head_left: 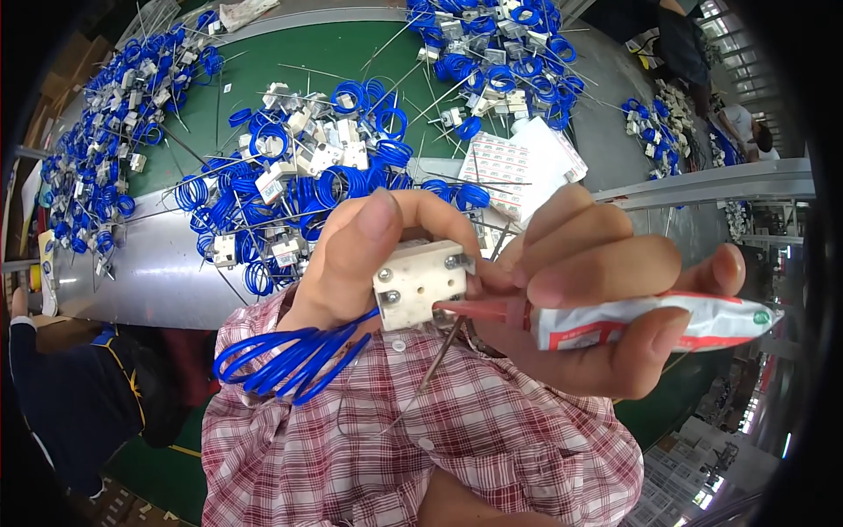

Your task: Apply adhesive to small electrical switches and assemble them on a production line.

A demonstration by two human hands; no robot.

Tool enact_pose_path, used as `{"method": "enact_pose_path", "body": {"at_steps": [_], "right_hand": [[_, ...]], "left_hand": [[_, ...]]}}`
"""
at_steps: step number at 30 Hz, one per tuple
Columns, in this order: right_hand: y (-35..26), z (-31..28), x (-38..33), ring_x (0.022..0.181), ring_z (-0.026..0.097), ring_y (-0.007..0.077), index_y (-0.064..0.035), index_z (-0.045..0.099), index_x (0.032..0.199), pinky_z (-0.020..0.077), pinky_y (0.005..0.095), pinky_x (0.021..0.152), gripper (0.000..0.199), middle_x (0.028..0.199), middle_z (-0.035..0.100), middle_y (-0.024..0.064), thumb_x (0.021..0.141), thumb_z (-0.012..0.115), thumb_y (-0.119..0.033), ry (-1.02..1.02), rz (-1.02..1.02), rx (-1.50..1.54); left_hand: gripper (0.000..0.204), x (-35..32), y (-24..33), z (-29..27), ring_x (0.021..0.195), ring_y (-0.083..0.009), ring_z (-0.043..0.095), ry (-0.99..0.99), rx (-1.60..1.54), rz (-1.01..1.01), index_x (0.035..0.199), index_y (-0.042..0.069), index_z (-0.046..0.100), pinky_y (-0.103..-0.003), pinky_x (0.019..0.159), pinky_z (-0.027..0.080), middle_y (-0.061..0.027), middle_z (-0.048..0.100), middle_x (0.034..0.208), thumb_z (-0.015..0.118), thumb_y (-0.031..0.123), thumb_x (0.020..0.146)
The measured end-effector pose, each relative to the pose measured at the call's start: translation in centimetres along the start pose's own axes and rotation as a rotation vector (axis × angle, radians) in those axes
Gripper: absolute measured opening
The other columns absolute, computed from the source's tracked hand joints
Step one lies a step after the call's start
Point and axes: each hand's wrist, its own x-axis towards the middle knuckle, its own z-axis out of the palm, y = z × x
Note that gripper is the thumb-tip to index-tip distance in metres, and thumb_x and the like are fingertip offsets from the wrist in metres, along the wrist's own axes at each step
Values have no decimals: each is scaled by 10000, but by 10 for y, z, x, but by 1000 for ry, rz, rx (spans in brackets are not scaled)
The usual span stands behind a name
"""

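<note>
My left hand [356, 255] is closed round a cream ceramic terminal block [413, 285] with metal screws and small holes in its face. From the block hangs a coil of blue wire [290, 360], and a thin brown metal rod [443, 353] points down below it. In my right hand [606, 290] is a white and red squeeze tube [650, 323], lying sideways. Its red nozzle [483, 308] meets the lower right part of the block by a screw; whether any paste comes out cannot be seen.
Beyond my hands a pile of similar blocks with blue coils [307, 158] lies on the table. More heaps stand at the left [132, 132] and far right [505, 61]. Printed white label sheets [505, 171] lie behind my right hand. Other people [88, 395] are nearby.
</note>
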Motion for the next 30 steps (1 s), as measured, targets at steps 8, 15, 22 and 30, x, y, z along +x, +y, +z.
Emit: {"method": "enact_pose_path", "body": {"at_steps": [8,15,22,30], "right_hand": [[13,5,1,344,369,134,36,210,1208,312,245,327,416,565,469,73,890,259,-228,220,-71,-114],[0,6,-2,314,322,116,58,220,1161,281,227,315,414,506,432,55,886,281,-246,474,-203,-125],[-5,11,5,371,321,90,2,324,1125,270,214,370,302,523,426,35,890,324,-188,649,122,269],[-17,-139,-4,433,269,87,101,405,1006,243,219,415,233,568,337,23,844,443,-61,647,341,823]], "left_hand": [[743,4,6,0,673,-153,531,35,83,-47,814,-33,504,-242,610,442,-96,514,728,225,656,812],[664,3,-14,7,627,-154,591,35,22,2,857,-21,566,-249,568,470,-117,606,721,319,595,830],[581,-11,-21,-1,727,-163,594,109,-235,81,877,18,544,-263,578,502,-62,571,766,287,539,866],[410,-147,100,-113,723,-181,551,556,36,1010,884,19,504,-266,585,456,-75,543,792,465,425,839]]}}
